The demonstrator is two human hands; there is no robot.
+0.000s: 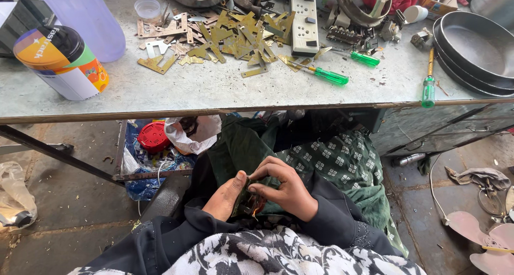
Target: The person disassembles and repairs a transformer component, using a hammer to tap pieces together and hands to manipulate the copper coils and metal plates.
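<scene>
**Small part held in the lap below a cluttered bench**

Head view: On the far left of the grey table (176,90), a round can (61,62) is seen lying tilted, its label banded in black, orange, green and white. Just behind it stands a pale lilac plastic jug (88,15), its contents not discernible. A small clear cup (147,8) is placed further right. At the far right, dark metal pans (476,53) are stacked one inside another, the top one showing only bare metal. A heap of flat brass-coloured metal pieces (235,39) is spread across the middle, beside a white power strip (304,23). Green-handled screwdrivers (332,77) are laid to the right, one at the table's near edge. Under the table, a red vented cap (154,137) and a white bag (187,136) are lodged in a crate.

Near the camera, over green cloth in the lap, a small metal part (250,202) is pinched between both hands. The left hand (225,197) is closed on it from the left, thumb up; the right hand (286,192) is curled over it from above, fingers gripping.
</scene>
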